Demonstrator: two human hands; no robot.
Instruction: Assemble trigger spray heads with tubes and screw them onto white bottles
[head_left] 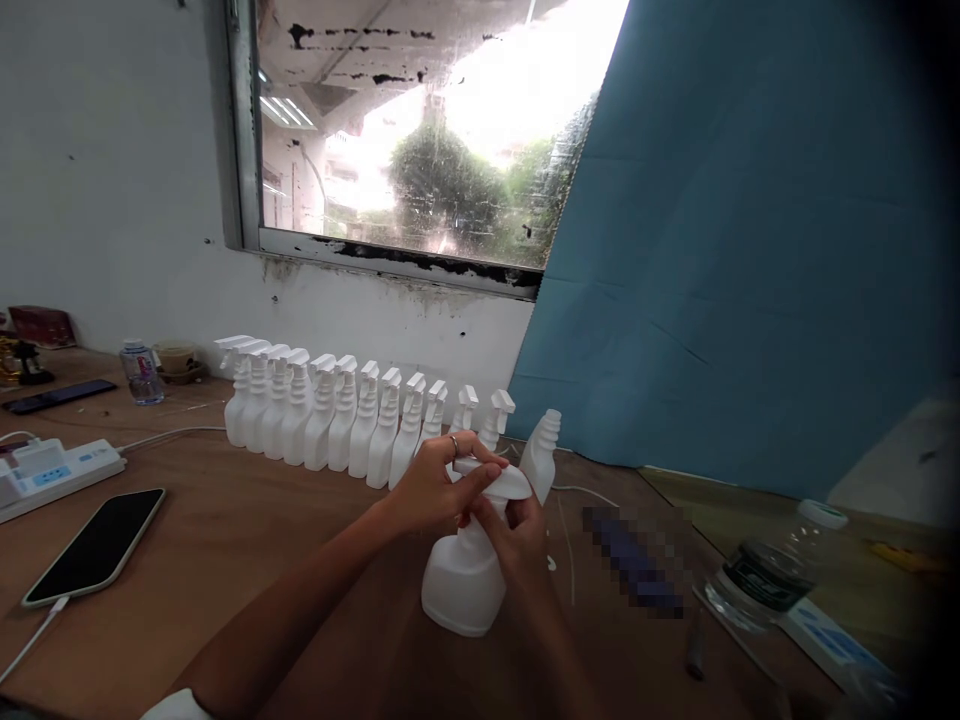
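A white plastic spray bottle [463, 588] stands on the brown table before me, its trigger head [511, 484] on the neck. My left hand [441, 482] is closed round the head from the left, thumb pressed against its side and a ring on one finger. From the right, my right hand [521, 535] grips the head and neck with curled fingers, which hide the collar and most of the trigger. Just behind, a white bottle without a spray head [541, 455] stands slightly tilted. A row of white spray bottles [322, 420] with heads on stretches left along the wall.
At left lie a phone on a charging cable [97, 545], a power strip [60, 475], a second phone [60, 396] and a small water bottle [141, 372]. On the right are a clear water bottle [776, 570], another power strip [832, 640] and a blurred purple item [634, 560].
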